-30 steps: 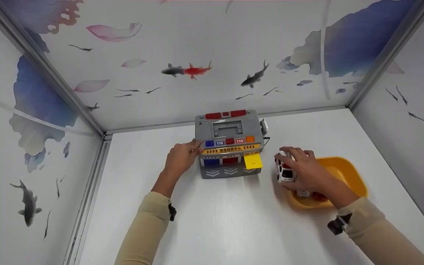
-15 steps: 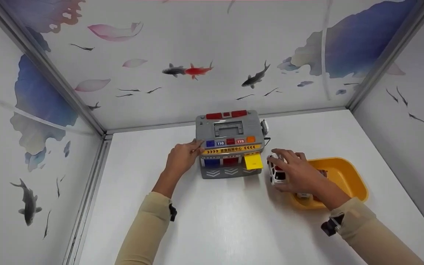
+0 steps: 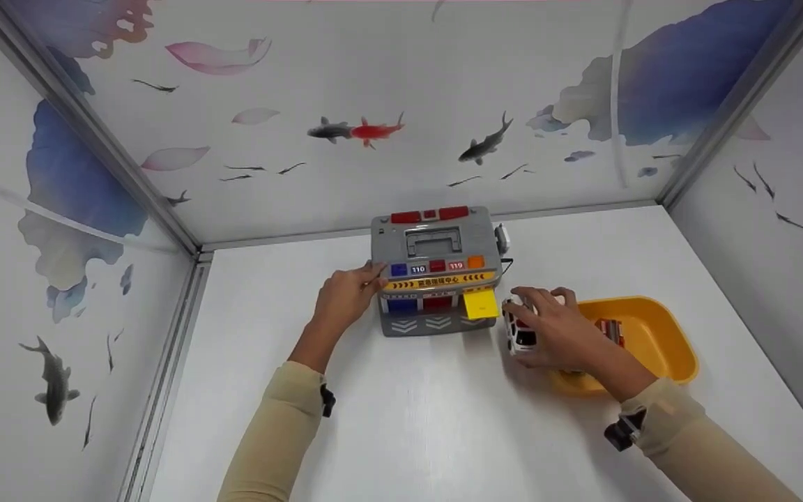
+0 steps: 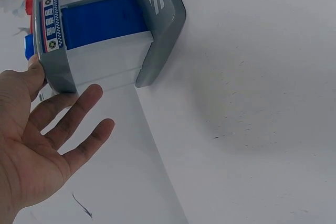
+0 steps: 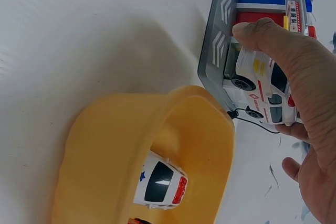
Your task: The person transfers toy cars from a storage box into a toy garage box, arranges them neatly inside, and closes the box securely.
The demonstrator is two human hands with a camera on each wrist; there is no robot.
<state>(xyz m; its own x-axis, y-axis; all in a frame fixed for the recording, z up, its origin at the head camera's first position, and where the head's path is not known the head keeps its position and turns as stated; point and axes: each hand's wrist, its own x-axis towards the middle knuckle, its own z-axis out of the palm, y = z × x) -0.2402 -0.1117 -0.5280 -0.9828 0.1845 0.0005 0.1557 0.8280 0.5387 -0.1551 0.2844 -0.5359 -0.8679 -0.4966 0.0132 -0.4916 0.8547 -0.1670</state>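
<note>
A grey toy garage (image 3: 436, 326) with a blue door, a red door and a raised yellow door (image 3: 481, 305) stands at the back of the table. My left hand (image 3: 343, 300) pinches its left roof corner between thumb and index finger; in the left wrist view, the other fingers (image 4: 84, 145) are spread apart. Just right of the garage, my right hand (image 3: 560, 331) grips a white toy car (image 3: 521, 340) with red markings. The right wrist view shows the thumb across the car's (image 5: 261, 88) side. Part of the car is hidden by the hand.
A yellow tub (image 3: 659, 331) sits to the right, partly under my right forearm. Inside are another white toy car (image 5: 160, 182) and a red toy vehicle (image 3: 611, 330). A black cord (image 3: 508, 263) hangs at the garage's right side. Patterned walls enclose the table.
My right hand has carried the white toy car left, from over the tub's edge to beside the garage. More of the red toy vehicle shows. My left hand stays on the garage corner.
</note>
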